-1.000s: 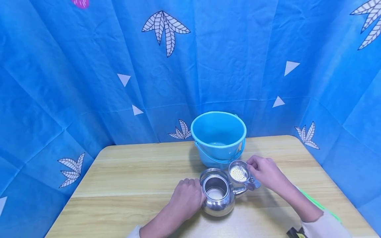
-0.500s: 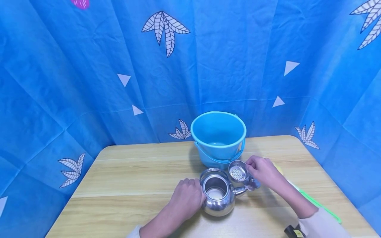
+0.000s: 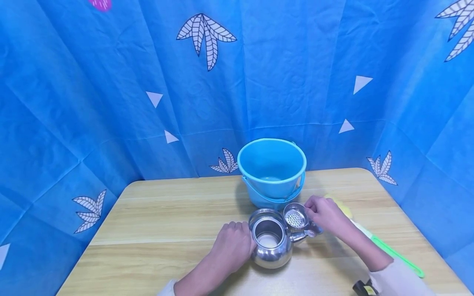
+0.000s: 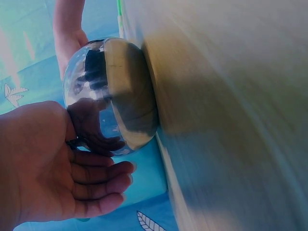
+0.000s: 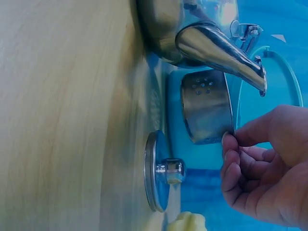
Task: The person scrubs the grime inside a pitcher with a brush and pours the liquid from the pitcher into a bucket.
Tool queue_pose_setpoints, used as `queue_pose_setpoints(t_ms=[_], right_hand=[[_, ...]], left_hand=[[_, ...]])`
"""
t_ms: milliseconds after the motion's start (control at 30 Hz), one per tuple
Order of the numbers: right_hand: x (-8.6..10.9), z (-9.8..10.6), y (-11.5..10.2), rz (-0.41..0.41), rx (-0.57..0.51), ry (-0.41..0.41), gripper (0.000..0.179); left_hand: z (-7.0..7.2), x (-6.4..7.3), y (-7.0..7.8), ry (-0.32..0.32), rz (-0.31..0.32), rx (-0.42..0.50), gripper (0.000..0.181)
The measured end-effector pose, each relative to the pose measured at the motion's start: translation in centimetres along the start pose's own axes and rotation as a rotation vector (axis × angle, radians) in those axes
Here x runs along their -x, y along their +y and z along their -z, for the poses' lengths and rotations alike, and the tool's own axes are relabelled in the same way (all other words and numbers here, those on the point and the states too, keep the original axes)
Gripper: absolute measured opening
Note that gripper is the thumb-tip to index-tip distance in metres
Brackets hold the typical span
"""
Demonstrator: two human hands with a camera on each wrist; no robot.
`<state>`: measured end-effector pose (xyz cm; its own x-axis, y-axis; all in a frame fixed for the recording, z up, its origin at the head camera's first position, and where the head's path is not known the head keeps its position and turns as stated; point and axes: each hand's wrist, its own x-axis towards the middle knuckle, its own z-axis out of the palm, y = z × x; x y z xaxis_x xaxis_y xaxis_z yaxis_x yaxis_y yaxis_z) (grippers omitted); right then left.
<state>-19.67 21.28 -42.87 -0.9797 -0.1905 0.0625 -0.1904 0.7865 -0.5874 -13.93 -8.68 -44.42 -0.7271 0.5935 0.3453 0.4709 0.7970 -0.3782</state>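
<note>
A round stainless steel teapot (image 3: 272,255) stands uncovered on the table. My left hand (image 3: 233,245) grips its handle on the left side; the left wrist view shows those fingers (image 4: 98,185) curled beside the shiny body. To the right of the teapot, my right hand (image 3: 325,213) pinches the rim of a metal strainer basket (image 3: 295,218) with a perforated bottom. In the right wrist view the strainer (image 5: 208,109) hangs above the table, near the spout (image 5: 219,50). The knobbed lid (image 5: 156,171) lies on the table below the right hand.
Behind the teapot stands a light blue bucket (image 3: 274,191) with its handle down. A green-handled brush (image 3: 396,254) with a pale yellow head lies to the right, partly behind the right forearm. A black object (image 3: 364,287) sits by the right sleeve. Blue curtains (image 3: 200,102) surround the table.
The strainer has dropped slightly and its bottom now looks grey instead of yellowish. My right forearm has shifted a little left, exposing more of the brush. The left hand and teapot stay put.
</note>
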Motion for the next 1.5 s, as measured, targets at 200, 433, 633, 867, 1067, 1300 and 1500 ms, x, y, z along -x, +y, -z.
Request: queue_pose_setpoints(t_ms=[200, 433, 633, 867, 1067, 1300, 1500], right_hand=[[-0.3, -0.5, 0.1, 0.011, -0.002, -0.015, 0.009], [-0.9, -1.1, 0.2, 0.044, 0.031, 0.003, 0.007], [-1.3, -1.5, 0.5, 0.068, 0.064, 0.023, 0.007], [-1.6, -2.0, 0.8, 0.065, 0.078, 0.020, 0.009], [-1.8, -2.3, 1.0, 0.062, 0.089, 0.018, 0.008], [-2.0, -2.3, 1.0, 0.054, 0.098, 0.008, 0.010], [-1.9, -2.3, 1.1, 0.040, 0.101, 0.001, 0.013]], left_hand=[[0.0, 0.0, 0.0, -0.007, -0.002, -0.007, 0.038], [-0.1, -0.1, 0.0, -0.023, -0.002, -0.012, 0.038], [-0.1, 0.0, 0.0, -0.018, 0.001, -0.013, 0.038], [0.0, -0.1, -0.1, -0.025, -0.008, -0.021, 0.038], [0.0, -0.1, -0.1, -0.032, -0.010, -0.016, 0.037], [-0.1, 0.0, -0.1, -0.008, -0.005, -0.004, 0.037], [-0.1, 0.0, -0.1, -0.007, -0.012, -0.011, 0.038]])
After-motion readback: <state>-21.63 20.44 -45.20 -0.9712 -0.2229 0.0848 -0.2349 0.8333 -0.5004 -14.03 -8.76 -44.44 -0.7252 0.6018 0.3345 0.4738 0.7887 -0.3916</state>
